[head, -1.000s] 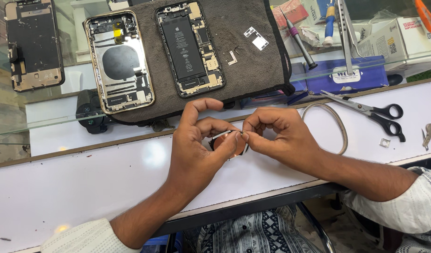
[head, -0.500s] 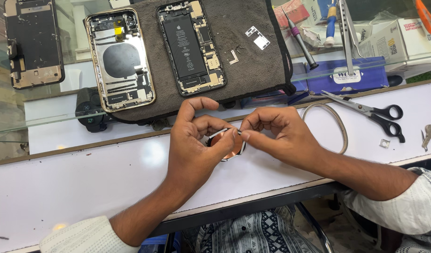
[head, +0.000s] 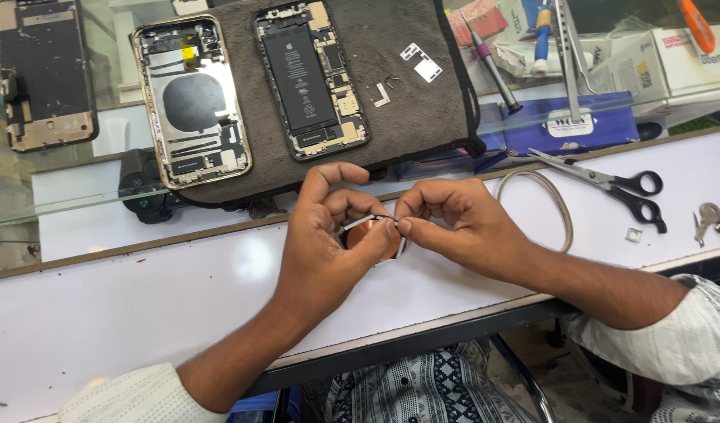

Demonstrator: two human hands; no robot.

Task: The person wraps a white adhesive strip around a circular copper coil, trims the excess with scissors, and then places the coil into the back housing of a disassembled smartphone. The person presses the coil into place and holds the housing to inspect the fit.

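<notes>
Both forearms reach in from the lower edge and converge, bringing the 2 hands together fingertip to fingertip. The left hand [head: 329, 235] has its index finger arched high and its thumb pinched toward the right hand [head: 454, 223]. The right hand's fingers are curled under, thumb and index pressed together, wrist low.

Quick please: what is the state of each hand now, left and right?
Left hand: closed, pinching the round copper-coloured coil by its edge.
Right hand: closed, fingertips pinching the same coil from the other side.
</notes>
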